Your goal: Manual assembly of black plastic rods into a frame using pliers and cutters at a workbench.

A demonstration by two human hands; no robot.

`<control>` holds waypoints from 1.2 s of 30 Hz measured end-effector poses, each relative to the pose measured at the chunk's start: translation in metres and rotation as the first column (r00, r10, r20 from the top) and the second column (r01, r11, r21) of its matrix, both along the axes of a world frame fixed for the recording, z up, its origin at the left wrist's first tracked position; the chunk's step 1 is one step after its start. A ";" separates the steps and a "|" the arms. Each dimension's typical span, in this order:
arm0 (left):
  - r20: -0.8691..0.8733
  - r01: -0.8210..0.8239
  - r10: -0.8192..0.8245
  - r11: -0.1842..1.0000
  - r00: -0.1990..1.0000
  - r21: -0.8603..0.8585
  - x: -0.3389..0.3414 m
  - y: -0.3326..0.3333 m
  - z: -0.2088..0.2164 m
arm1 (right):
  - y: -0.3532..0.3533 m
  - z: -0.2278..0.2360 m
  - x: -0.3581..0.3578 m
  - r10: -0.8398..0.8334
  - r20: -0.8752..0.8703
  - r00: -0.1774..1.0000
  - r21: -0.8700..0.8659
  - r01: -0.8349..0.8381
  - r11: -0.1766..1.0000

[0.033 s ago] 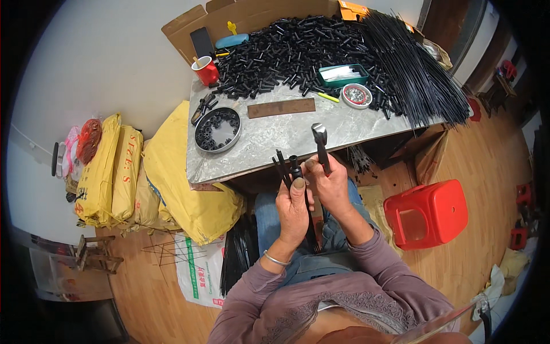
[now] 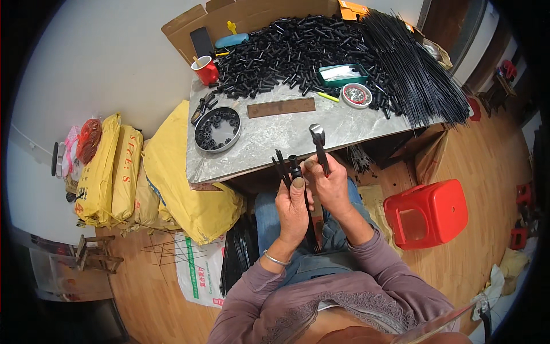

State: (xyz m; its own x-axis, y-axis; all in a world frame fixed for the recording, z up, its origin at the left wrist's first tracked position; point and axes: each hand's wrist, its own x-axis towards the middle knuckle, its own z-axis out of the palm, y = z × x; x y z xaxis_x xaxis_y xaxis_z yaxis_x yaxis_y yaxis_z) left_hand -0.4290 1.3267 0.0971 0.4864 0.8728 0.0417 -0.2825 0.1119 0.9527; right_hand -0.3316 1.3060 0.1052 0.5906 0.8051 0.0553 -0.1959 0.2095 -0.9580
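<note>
Over my lap, just off the table's front edge, my left hand (image 2: pixel 293 213) is closed around a bundle of thin black rods (image 2: pixel 280 163). A short black flanged tube (image 2: pixel 295 168) stands up beside the rods, with my left thumb pressed against it. The lower ends of the rods run down below the hand. My right hand (image 2: pixel 334 188) grips a pliers-like tool (image 2: pixel 318 137) with dark handles, its shiny metal head pointing up. Its thumb and forefinger come close to the tube; whether they touch it is hidden.
On the grey table (image 2: pixel 223 169) lie a heap of black tubes (image 2: pixel 286 51), long black rods (image 2: pixel 412 69), a round tin (image 2: pixel 217 150), a brown flat bar (image 2: pixel 281 108), a green box (image 2: pixel 366 78) and a red cup (image 2: pixel 207 73). Yellow sacks (image 2: pixel 183 172) stand left; a red stool (image 2: pixel 427 215) right.
Almost nothing differs. The tool's head and the tube have shifted very slightly to the left.
</note>
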 end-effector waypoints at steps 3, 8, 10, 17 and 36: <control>-0.012 -0.003 0.003 1.000 1.000 0.010 -0.001 0.001 -0.003 | -0.001 0.001 0.000 0.008 0.110 0.994 -0.004 -0.007 1.000; -0.003 0.006 -0.006 1.000 1.000 -0.016 -0.003 0.001 0.001 | 0.000 0.007 0.003 0.058 0.044 0.997 0.014 -0.059 0.998; 0.036 0.034 -0.032 0.998 0.999 -0.050 -0.002 0.002 0.004 | -0.005 0.017 0.008 0.197 -0.260 0.945 -0.058 -0.219 0.974; -0.007 -0.012 0.012 0.999 1.000 -0.038 -0.004 0.009 0.001 | -0.010 -0.001 0.016 0.313 -0.466 0.828 0.008 -0.349 0.937; -0.054 -0.030 0.029 0.999 0.998 -0.018 -0.003 0.011 0.000 | -0.015 -0.006 0.014 0.350 -0.237 0.906 -0.083 -0.378 0.922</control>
